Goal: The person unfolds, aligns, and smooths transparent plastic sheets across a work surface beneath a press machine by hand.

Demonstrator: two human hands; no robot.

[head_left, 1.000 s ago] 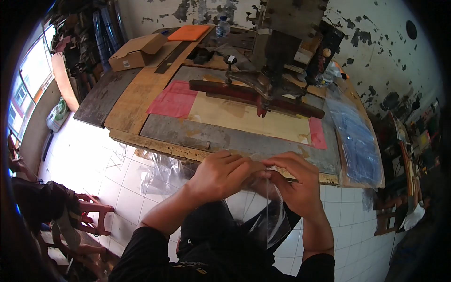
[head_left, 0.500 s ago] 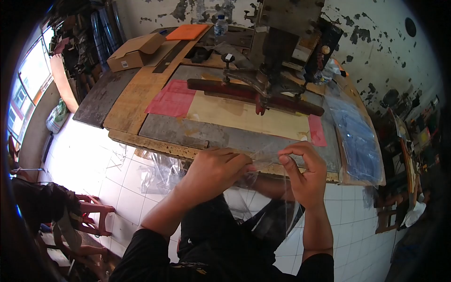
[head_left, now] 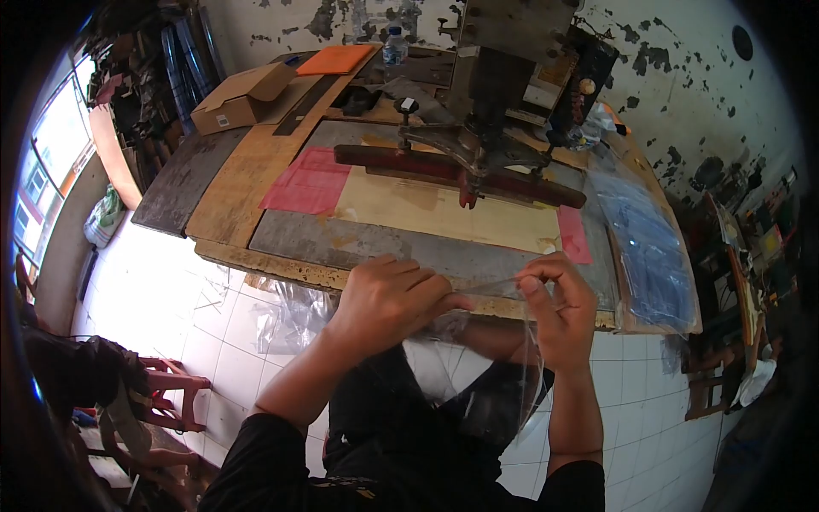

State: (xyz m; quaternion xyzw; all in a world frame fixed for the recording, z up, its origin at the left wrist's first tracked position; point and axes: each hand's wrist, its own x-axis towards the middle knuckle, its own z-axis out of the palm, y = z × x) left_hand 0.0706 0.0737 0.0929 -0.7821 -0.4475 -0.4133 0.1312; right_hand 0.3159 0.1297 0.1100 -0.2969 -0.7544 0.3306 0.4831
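While my right hand (head_left: 563,316) pinches a clear plastic film (head_left: 503,397) at its edge and my left hand (head_left: 384,299) curls over the other side, exact grip hidden, the film hangs above my lap, by the worktable (head_left: 281,263). Looks light, limp, slippery, probably creases easily; best held by edges, near corners.

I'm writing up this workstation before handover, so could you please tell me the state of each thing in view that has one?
Left hand, curled on the clear plastic
Right hand, pinching it
Clear plastic, drawn between the hands, partly hanging
Red bar, over the yellow sheet
Yellow sheet, lying flat
Bottle, upright
Cardboard box, cannot tell whether fully shut
Blue plastic, lying flat
Orange item, lying flat
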